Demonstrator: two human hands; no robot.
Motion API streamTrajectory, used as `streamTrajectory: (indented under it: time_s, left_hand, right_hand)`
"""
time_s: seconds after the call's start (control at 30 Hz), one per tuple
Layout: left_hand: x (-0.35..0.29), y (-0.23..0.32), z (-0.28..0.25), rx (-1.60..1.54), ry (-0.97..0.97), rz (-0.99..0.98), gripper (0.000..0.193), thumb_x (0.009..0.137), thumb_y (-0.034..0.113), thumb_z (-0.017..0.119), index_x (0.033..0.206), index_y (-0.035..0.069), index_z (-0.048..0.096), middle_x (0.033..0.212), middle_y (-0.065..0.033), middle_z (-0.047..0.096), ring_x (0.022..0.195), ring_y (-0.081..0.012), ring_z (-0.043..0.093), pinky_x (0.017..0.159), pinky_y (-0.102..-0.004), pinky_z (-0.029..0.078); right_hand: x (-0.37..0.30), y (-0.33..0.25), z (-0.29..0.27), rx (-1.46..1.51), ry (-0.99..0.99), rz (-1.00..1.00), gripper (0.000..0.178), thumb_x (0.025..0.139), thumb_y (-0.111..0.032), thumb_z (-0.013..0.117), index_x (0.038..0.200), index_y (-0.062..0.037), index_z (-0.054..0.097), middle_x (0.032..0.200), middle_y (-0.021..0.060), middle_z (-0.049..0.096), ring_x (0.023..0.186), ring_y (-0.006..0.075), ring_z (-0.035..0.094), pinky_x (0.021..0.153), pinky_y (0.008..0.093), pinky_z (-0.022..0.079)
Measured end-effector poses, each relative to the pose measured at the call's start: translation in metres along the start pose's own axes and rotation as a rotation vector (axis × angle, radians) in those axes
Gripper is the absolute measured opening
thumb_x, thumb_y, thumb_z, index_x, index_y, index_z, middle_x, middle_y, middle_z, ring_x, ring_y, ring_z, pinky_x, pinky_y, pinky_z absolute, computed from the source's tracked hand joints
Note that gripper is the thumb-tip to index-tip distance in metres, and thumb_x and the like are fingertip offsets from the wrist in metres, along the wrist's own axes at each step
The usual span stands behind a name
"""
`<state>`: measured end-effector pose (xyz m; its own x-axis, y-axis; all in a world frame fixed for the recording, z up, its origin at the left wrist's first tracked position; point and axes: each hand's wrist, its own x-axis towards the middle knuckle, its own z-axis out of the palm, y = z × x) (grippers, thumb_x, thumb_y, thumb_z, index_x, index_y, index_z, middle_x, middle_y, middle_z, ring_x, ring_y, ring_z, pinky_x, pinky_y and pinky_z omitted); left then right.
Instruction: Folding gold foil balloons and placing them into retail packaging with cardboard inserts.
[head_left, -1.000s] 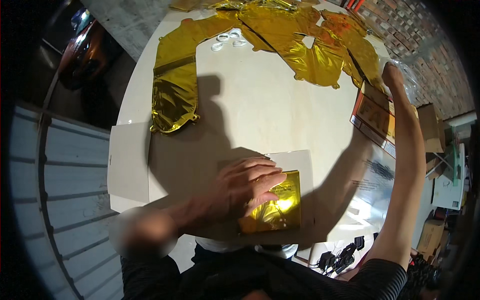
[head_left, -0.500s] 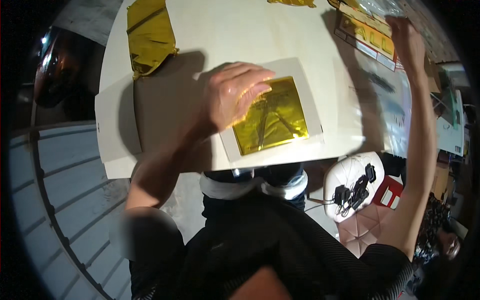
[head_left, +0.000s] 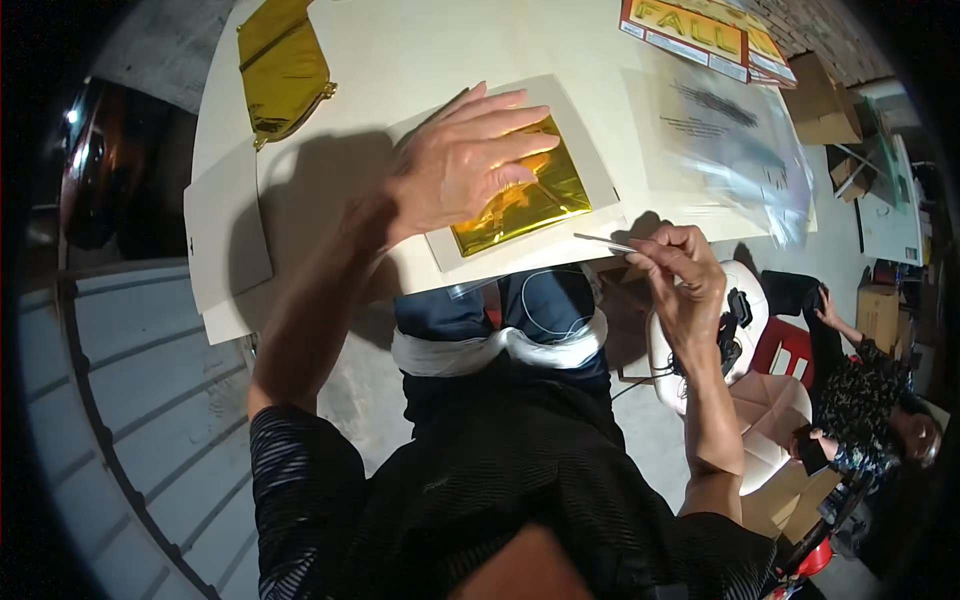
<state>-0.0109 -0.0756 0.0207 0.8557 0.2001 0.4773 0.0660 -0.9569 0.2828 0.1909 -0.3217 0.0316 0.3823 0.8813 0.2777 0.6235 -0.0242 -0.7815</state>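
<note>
A flat square of shiny gold foil film lies on a pale card at the table's near edge. My left hand is over its upper left part, palm down and fingers spread, holding nothing I can see; whether it touches the foil I cannot tell. To the right, at the table's edge, my right hand pinches a thin pale stick between thumb and fingers. The stick's tip points left, toward the card's lower right corner. What it is exactly does not show.
A larger gold foil piece lies at the table's far left, above a card. Clear plastic sleeves and an orange printed package lie to the right. Beyond the table, another person sits near a white stool holding black cables.
My right hand has come from the orange package at the far right down to the table's near edge, now with a thin stick. My left hand's fingers have spread.
</note>
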Motion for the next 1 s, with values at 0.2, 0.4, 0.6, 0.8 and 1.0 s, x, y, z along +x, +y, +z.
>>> streamTrajectory:
  time_s: [0.2, 0.4, 0.6, 0.8, 1.0]
  left_hand:
    - [-0.001, 0.007, 0.011, 0.023, -0.187, -0.042, 0.053, 0.093, 0.032, 0.068, 0.145, 0.026, 0.057, 0.16, -0.0042, 0.044, 0.152, -0.0247, 0.033, 0.128, -0.053, 0.022]
    - [-0.005, 0.004, 0.012, 0.044, -0.223, -0.037, 0.057, 0.095, 0.043, 0.063, 0.148, 0.023, 0.053, 0.16, -0.0071, 0.043, 0.152, -0.0256, 0.033, 0.127, -0.0521, 0.022]
    - [-0.001, 0.005, 0.01, 0.062, -0.232, -0.007, 0.062, 0.097, 0.054, 0.058, 0.149, 0.02, 0.052, 0.159, -0.0095, 0.043, 0.152, -0.0263, 0.032, 0.127, -0.0503, 0.022]
    - [-0.001, 0.01, 0.006, 0.067, -0.271, -0.029, 0.063, 0.096, 0.059, 0.056, 0.146, 0.021, 0.056, 0.16, -0.0111, 0.042, 0.153, -0.0276, 0.029, 0.128, -0.0494, 0.019]
    - [0.002, 0.016, 0.002, 0.137, -0.31, -0.009, 0.067, 0.094, 0.063, 0.056, 0.145, 0.019, 0.057, 0.162, -0.0121, 0.038, 0.154, -0.0287, 0.027, 0.128, -0.0509, 0.017]
  right_hand:
    - [-0.003, 0.012, 0.016, -0.065, 0.083, -0.004, 0.017, 0.084, 0.01, 0.077, 0.098, -0.0003, 0.079, 0.091, 0.0027, 0.058, 0.08, 0.0126, 0.061, 0.07, 0.0236, 0.051]
    - [0.006, 0.0, 0.014, -0.14, 0.106, 0.081, 0.017, 0.086, 0.001, 0.08, 0.102, -0.0013, 0.079, 0.084, 0.0038, 0.062, 0.075, 0.0128, 0.059, 0.066, 0.0249, 0.05]
    - [0.011, -0.009, 0.017, -0.173, 0.141, 0.121, 0.017, 0.087, -0.006, 0.081, 0.103, -0.002, 0.079, 0.082, 0.0062, 0.064, 0.073, 0.0137, 0.06, 0.064, 0.0268, 0.048]
    - [0.019, -0.017, 0.03, -0.278, 0.183, 0.084, 0.02, 0.086, -0.009, 0.082, 0.104, -0.0035, 0.079, 0.081, 0.0095, 0.069, 0.071, 0.0174, 0.067, 0.065, 0.0297, 0.053]
    - [0.018, -0.019, 0.033, -0.324, 0.203, 0.044, 0.018, 0.083, -0.011, 0.084, 0.099, -0.0036, 0.078, 0.08, 0.011, 0.069, 0.069, 0.0218, 0.068, 0.064, 0.0314, 0.053]
